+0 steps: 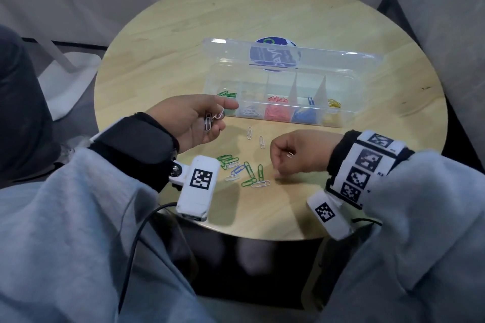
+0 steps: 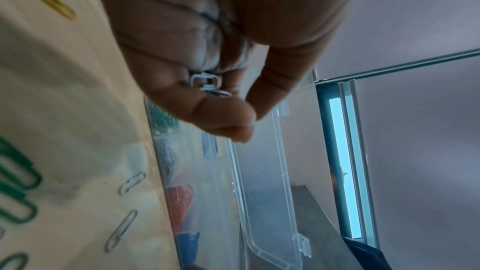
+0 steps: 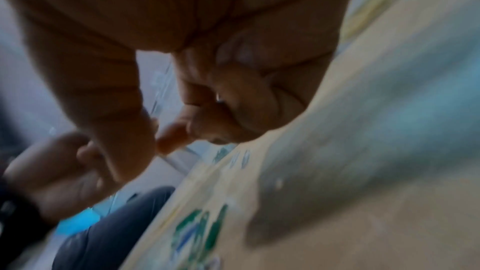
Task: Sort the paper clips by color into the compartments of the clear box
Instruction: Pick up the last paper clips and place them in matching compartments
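The clear box (image 1: 360, 92) stands open at mid-table, its lid (image 1: 328, 56) tipped back. Its compartments hold, left to right, green clips (image 1: 227, 94), white clips (image 1: 250, 110), red clips (image 1: 277, 112), blue clips (image 1: 305, 115) and yellow clips (image 1: 334, 103). My left hand (image 1: 220, 116) hovers palm-up by the box's left end, fingers curled round a few white clips (image 1: 208, 121) (image 2: 207, 81). My right hand (image 1: 277, 165) is curled, fingertips on the table right of a loose pile (image 1: 245, 170) of green, white and blue clips. A small white clip (image 1: 290, 155) glints inside its fingers.
Two single white clips (image 1: 249, 132) (image 1: 261, 141) lie between the hands and the box. A round blue sticker (image 1: 275, 59) shows through the lid. The round wooden table (image 1: 170, 42) ends close to my lap. A white chair base (image 1: 70, 81) stands at left.
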Tool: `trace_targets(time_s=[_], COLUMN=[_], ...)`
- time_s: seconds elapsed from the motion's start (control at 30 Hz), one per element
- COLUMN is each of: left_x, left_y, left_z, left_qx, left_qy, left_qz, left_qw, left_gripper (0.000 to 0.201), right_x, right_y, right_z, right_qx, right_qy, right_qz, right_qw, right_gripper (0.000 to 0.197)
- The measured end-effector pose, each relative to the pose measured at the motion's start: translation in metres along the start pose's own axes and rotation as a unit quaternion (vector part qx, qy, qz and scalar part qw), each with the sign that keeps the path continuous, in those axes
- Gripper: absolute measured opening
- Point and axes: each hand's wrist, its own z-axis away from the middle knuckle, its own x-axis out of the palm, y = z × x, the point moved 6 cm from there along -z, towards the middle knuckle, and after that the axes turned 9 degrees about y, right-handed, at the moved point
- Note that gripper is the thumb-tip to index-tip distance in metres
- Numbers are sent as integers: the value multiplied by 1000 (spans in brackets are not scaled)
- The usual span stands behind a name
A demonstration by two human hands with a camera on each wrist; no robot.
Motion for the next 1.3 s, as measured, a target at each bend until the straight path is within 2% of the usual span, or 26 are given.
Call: trace_targets(time_s=[0.1,0.23,0.3,0.37,0.43,0.5,0.57,0.67,0.77,0.9,0.97,1.17,1.3], left_x=[0,2,3,4,3,3,5,10,14,16,17,18,18], left_y=[0,-1,-2,-6,-10,-14,-18,-20,-27,-37,-40,-41,-40], left_z=[-1,-1,-1,-3,-6,-7,-6,-6,-7,-9,-9,-13,-15], left_qx=[-14,-25,-23,-17,-7,15,43,70,72,80,83,104,124], left_qy=[4,9,15,41,63,46,25,18,9,6,1,-8,2], left_qz=[30,34,-2,-108,-264,-408,-498,-543,-588,-653,-667,-675,-677], left_qw=[999,999,1000,993,963,912,866,837,806,753,740,731,725], left_gripper=[28,28,30,29,19,10,7,11,15,16,17,14,16], right_x=[13,27,31,33,33,32,30,25,17,16,15,10,-10], right_y=[-12,-21,-20,-20,-19,-16,-13,-9,-6,-2,0,7,13], right_z=[2,0,-3,-5,-6,-6,-6,-6,-7,-9,-9,-6,-2], right_qx=[-24,-49,-49,-51,-54,-52,-52,-47,-36,-17,-7,30,71], right_qy=[-11,-36,-47,-46,-45,-49,-49,-32,3,-11,-11,-8,23], right_qz=[93,144,181,203,225,251,263,256,251,255,250,232,109], right_qw=[995,988,981,977,972,965,962,965,967,967,968,972,991], right_gripper=[21,12,22,25,22,15,15,22,17,17,18,20,17])
